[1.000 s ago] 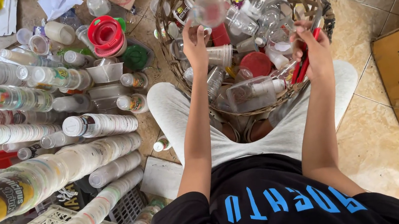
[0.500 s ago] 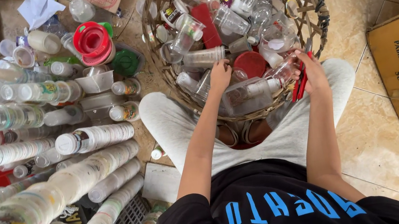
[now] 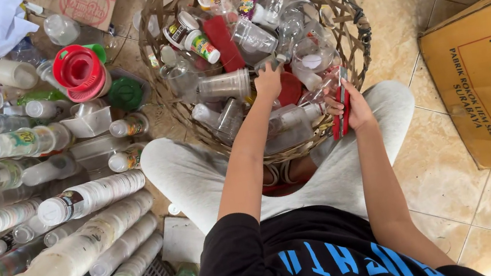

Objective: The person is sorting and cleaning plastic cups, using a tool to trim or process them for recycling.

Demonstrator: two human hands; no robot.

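since then: both hands have dropped lower into the basket; left one now deep among the cups, right one drawn back to the near right rim.
stacks on floor: long nested rows of clear cups (image 3: 95, 194) lie far left, side by side, with a red round lid (image 3: 78, 71) beyond them.
basket: woven basket (image 3: 353, 24) sits between the knees, heaped with clear cups, small bottles and red bits.
left hand: left hand (image 3: 268, 83) reaches into the heap, grip curled over something by a lying clear cup (image 3: 223, 85); what it pinches, i cannot tell.
right hand: right hand (image 3: 353, 109) at the near right rim, grip clenched on a thin red tool (image 3: 342, 110), touching a clear bottle (image 3: 295, 121).
far right: cardboard box (image 3: 489, 75) on the tiled floor.
risk: heap looks loose, so tugging one cup could likely tip its neighbours over the rim; the red tool, if bladed, sits close to the other wrist and could nick it.
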